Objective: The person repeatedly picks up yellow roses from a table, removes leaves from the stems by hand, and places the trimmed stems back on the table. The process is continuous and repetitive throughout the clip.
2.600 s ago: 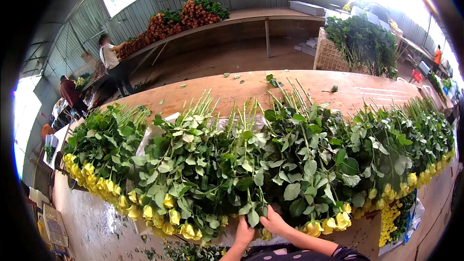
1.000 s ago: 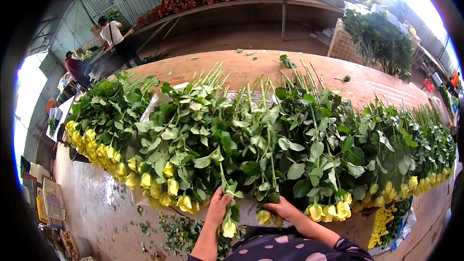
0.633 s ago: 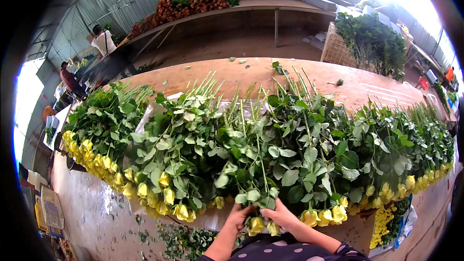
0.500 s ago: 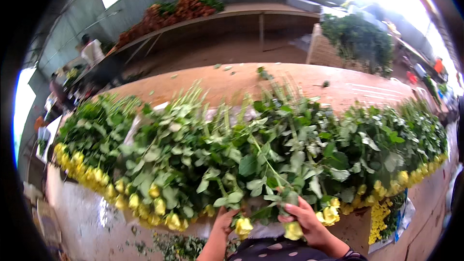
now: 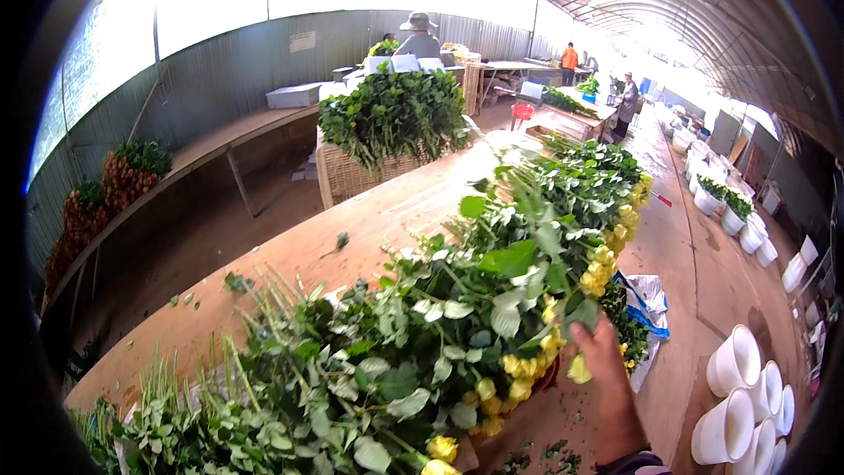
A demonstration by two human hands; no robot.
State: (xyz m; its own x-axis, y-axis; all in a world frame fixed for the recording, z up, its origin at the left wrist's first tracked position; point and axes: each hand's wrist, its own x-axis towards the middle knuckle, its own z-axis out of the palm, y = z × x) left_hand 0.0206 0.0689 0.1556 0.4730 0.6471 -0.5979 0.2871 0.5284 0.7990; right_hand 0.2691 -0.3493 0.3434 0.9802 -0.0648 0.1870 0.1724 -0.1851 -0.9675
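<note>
My right hand (image 5: 601, 354) reaches over the near edge of the table, its fingers closed around a yellow rose (image 5: 578, 369) just below the bloom. The bloom hangs head-down beside my fingers, and its leafy stem runs up and away over the other roses. A long row of cut yellow roses (image 5: 519, 369) covers the table, blooms toward me and stems pointing to the far side. Two more yellow blooms (image 5: 441, 449) show at the bottom edge. My left hand is out of the picture.
The wooden table (image 5: 290, 251) curves off to the right. Behind it stands a wicker crate (image 5: 352, 178) piled with greenery. Several white buckets (image 5: 734, 361) stand on the floor at right, near a white and blue sheet (image 5: 649, 299). Other people work farther back.
The view has swung to the right along the table. My right hand has carried a rose to the right, toward the row's far end. The left hand has left the picture.
</note>
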